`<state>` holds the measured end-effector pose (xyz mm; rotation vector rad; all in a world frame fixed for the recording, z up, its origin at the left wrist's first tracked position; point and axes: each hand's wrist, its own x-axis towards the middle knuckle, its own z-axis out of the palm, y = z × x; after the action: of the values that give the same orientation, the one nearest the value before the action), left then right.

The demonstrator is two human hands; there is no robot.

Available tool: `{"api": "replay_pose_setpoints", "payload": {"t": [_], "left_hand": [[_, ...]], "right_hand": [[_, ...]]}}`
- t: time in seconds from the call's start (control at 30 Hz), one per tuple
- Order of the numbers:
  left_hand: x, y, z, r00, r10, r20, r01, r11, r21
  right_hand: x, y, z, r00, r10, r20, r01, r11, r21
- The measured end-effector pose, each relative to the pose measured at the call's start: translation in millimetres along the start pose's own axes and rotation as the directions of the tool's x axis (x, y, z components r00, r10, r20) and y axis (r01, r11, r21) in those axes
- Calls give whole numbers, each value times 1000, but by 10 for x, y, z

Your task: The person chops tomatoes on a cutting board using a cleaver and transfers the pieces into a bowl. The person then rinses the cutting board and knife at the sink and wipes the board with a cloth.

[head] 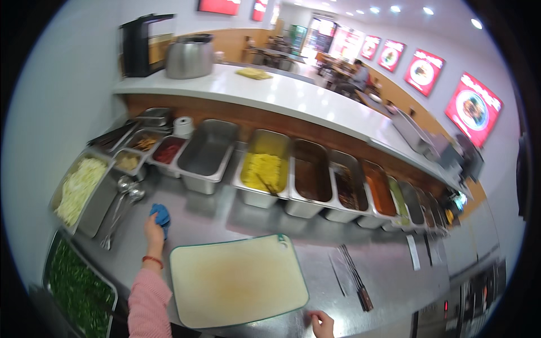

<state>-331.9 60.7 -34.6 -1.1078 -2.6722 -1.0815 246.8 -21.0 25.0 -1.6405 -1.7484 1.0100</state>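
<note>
My left hand [154,231], in a pink sleeve with a red band at the wrist, grips a crumpled blue cloth [160,214] on the steel counter. Left of it lie metal ladles [122,196]. A pale cutting board [239,281] with a green edge lies flat to the right of that forearm. At the bottom edge, just beyond the board's lower right corner, is my right hand [322,324]; its fingers look curled, and nothing shows in them. Further right, a long-tined fork with a brown handle [364,298] rests beside a thin dark rod [337,273].
Steel pans line the back, one with yellow food [264,171], another with orange sauce [380,192]. Shredded cabbage [80,190] fills a pan at left, above a tray of chopped greens [76,287]. A raised white ledge [296,91] holds a steel pot [190,57]. A person sits far off.
</note>
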Motion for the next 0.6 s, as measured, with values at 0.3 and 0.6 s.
{"api": "replay_pose_setpoints", "payload": {"t": [0.3, 0.6], "left_hand": [[-1624, 2615, -308, 592, 554, 585, 44, 703, -710], [-3282, 3170, -120, 47, 622, 782, 425, 696, -579]], "right_hand": [[527, -833, 100, 954, 99, 283, -299, 269, 915], [694, 582, -1352, 876, 88, -473, 61, 954, 292]]}}
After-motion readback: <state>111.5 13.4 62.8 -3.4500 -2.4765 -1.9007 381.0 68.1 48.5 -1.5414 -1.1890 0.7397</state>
